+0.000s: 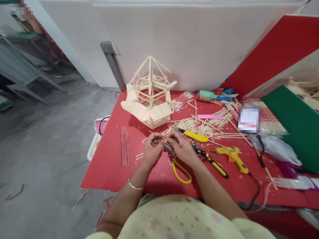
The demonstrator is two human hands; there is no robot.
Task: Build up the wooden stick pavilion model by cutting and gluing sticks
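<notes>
My left hand (152, 148) and my right hand (183, 146) meet over the table, fingertips almost touching. Both are closed in a pinch; what they hold is too small to make out, perhaps a thin piece of stick. Scissors with yellow handles (180, 174) lie just below and between the hands, their blades (169, 151) partly under the fingers. Beyond the hands stands a model house (149, 96) of pale wooden sticks, with an open roof frame and slatted lower eaves. Loose sticks (191, 126) are heaped right of it. A yellow utility knife (195, 135) lies beside my right hand.
A clear ruler (124, 146) lies at left on the red table (104, 166). To the right are yellow-black pliers (215, 164), a yellow glue gun (233, 155) with its cord, a phone (249, 119) and a plastic bag (276, 147). A white board (186, 43) stands behind.
</notes>
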